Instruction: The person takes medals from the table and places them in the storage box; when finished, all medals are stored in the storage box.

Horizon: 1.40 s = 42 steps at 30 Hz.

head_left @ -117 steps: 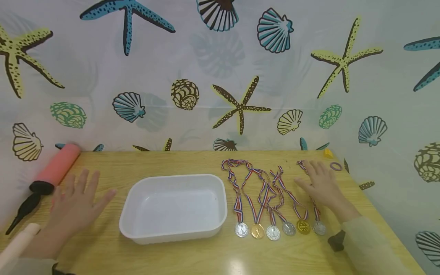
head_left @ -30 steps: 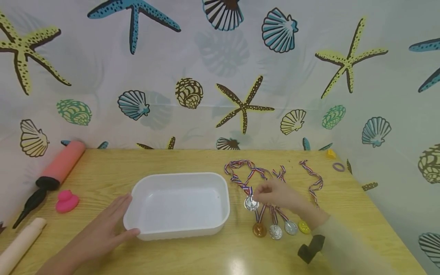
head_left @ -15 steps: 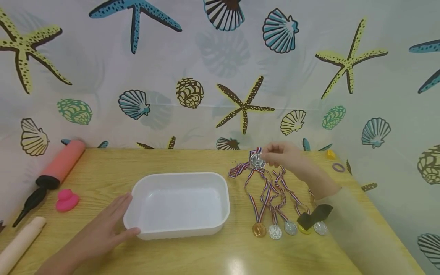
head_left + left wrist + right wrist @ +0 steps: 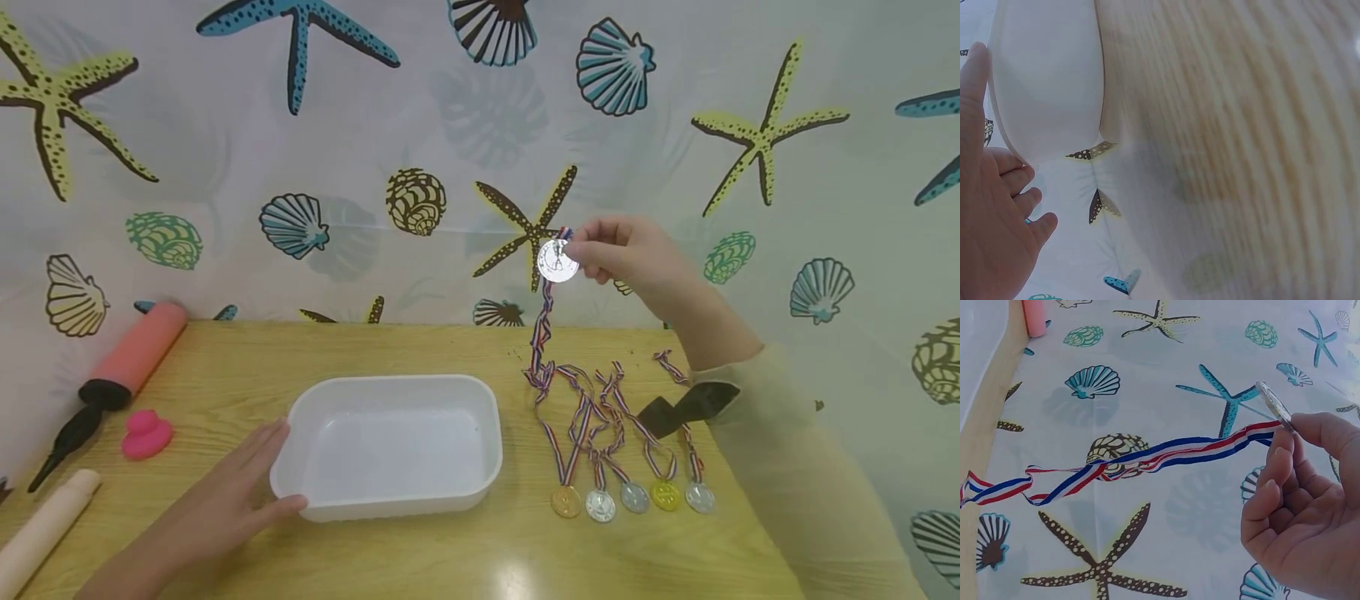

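The right hand (image 4: 633, 254), raised in the upper middle of the frame, pinches a silver medal (image 4: 558, 261) at its edge; the ribbon (image 4: 542, 333) hangs down from it to the counter (image 4: 420, 350). The left hand (image 4: 225, 500), fingers straight, rests flat at the lower left against the near left corner of a white tub (image 4: 390, 446). Right of the tub five more medals (image 4: 633, 497) lie in a row, two gold and three silver, their ribbons tangled behind them. At the far left lie a pink duck (image 4: 146, 437), a pink-and-black pump (image 4: 112, 383) and one beige roll (image 4: 41, 533).
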Motion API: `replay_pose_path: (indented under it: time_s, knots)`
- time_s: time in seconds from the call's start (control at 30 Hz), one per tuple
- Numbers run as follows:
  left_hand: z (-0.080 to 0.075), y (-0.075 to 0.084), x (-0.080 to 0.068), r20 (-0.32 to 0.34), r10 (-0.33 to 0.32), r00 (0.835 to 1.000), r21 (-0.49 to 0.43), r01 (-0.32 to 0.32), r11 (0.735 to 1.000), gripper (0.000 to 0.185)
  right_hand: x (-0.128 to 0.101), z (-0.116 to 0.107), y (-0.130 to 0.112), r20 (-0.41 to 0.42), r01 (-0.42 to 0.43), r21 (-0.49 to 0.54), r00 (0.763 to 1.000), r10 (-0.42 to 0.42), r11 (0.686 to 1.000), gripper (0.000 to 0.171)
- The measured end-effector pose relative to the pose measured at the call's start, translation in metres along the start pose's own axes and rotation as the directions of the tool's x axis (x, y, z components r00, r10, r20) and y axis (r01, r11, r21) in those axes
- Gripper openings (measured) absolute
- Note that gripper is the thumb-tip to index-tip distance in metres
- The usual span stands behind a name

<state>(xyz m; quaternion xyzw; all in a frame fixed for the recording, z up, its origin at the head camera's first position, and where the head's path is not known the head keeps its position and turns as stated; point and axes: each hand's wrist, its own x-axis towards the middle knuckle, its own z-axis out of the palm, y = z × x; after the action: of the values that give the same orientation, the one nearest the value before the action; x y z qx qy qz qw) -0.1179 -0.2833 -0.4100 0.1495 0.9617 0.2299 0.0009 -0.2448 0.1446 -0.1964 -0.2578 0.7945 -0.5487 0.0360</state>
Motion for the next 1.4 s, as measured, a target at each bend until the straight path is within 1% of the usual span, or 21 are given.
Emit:
replay_pose_path:
  time_s: [0.2,0.33,0.4,0.57,0.67,0.77,0.83,0.93,1.07,1.13,1.27,1.33,1.4]
  knots:
    - [-0.001,-0.001,0.0,-0.001,0.007,1.0,0.0,-0.007,1.0,0.088,0.012,0.009,-0.035,-0.009,0.041,-0.029,0.999,-0.041,0.999,0.015]
    - [-0.002,0.0,0.0,0.009,-0.001,1.0,-0.004,0.001,1.0,0.089,0.021,0.016,-0.057,-0.009,0.094,-0.004,0.996,-0.094,0.996,0.014]
    - [-0.002,0.0,0.001,0.016,-0.008,1.0,-0.004,0.008,1.0,0.09,0.025,0.019,-0.066,-0.02,0.119,0.016,0.993,-0.119,0.993,0.013]
    - [-0.002,-0.001,0.0,0.014,-0.011,1.0,0.001,0.011,1.0,0.09,0.034,0.034,-0.081,-0.037,0.159,0.014,0.987,-0.159,0.987,0.014]
    - [-0.001,-0.002,-0.001,0.005,-0.003,1.0,0.008,0.003,1.0,0.089,0.038,0.049,-0.085,-0.002,0.143,0.021,0.99,-0.143,0.99,0.012]
    - [-0.001,-0.002,-0.002,-0.006,0.009,1.0,0.012,-0.009,1.0,0.088,0.042,0.068,-0.084,0.057,0.107,0.025,0.992,-0.108,0.994,0.011]
    - [-0.001,-0.002,-0.001,-0.013,0.02,1.0,0.016,-0.02,1.0,0.087,0.044,0.081,-0.081,0.098,0.088,0.024,0.991,-0.09,0.996,0.011]
    - [-0.001,-0.002,0.0,-0.019,0.028,0.999,0.018,-0.028,0.999,0.087,0.047,0.102,-0.071,0.148,0.082,0.015,0.985,-0.084,0.996,0.011]
    - [-0.001,-0.001,0.0,-0.015,0.015,1.0,0.011,-0.015,1.0,0.088,0.051,0.133,-0.05,0.211,0.044,0.036,0.976,-0.051,0.998,0.011]
    - [-0.001,-0.001,0.0,-0.021,0.015,1.0,0.018,-0.015,1.0,0.088,0.053,0.151,-0.036,0.232,0.0,0.044,0.973,-0.011,0.999,0.011]
    - [-0.001,-0.002,-0.002,-0.017,0.003,1.0,0.024,-0.002,1.0,0.088,0.053,0.19,0.001,0.266,-0.087,-0.003,0.96,0.085,0.996,0.011]
    - [-0.001,-0.002,-0.002,-0.027,0.012,1.0,0.021,-0.012,1.0,0.087,0.051,0.209,0.021,0.289,-0.129,-0.054,0.947,0.14,0.99,0.011]
    - [-0.001,-0.001,-0.003,-0.031,0.02,0.999,0.012,-0.02,1.0,0.087,0.048,0.227,0.04,0.327,-0.164,-0.116,0.925,0.193,0.98,0.011]
